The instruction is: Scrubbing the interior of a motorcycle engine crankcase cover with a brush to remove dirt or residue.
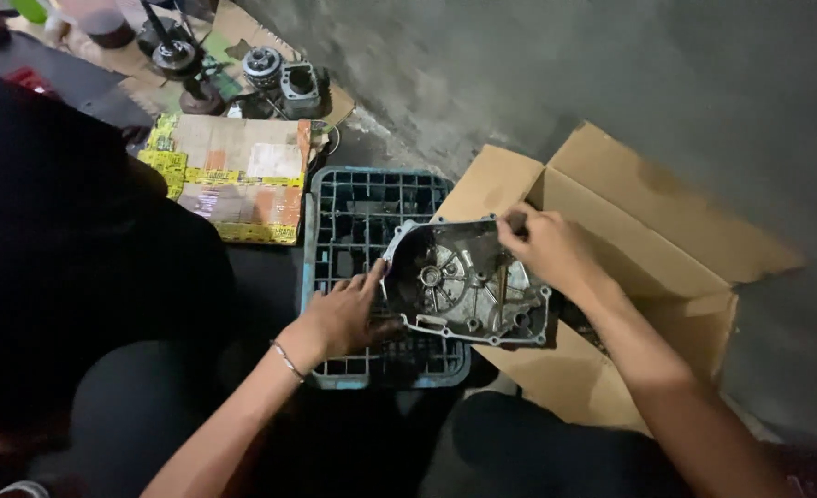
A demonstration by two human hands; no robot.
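Grey metal engine cover (pixel 468 286), shallow and dished, inner side up with ribs and round bearing seats visible, lying on top of the blue plastic grid crate (pixel 353 221) and reaching over its right edge toward the open brown cardboard box (pixel 648 221). Left hand (pixel 344 318) at the left rim of the cover, palm down on the crate, thumb and index finger pressing on the cover's edge; a thin metal bracelet (pixel 289 361) on this wrist. Right hand (pixel 547 249) at the upper right rim, fingers closed in a pinch grip around a small dark part at the edge; too small and dim to tell what kind of part. Cover held between both hands, slightly tilted.

Crate standing on the dark floor, just beside the cardboard box, whose flaps spread open against the grey concrete wall (pixel 611 83). Left of the crate, touching or nearly touching it, a flat cardboard package with yellow tape (pixel 229 175). Behind that package, well apart from the hands, a group of dark metal engine parts (pixel 284 83) on a piece of cardboard. Dark clothed knees at the bottom of the view, under both forearms. Large dark blurred shape at the left, covering much of that side and hiding the floor there.
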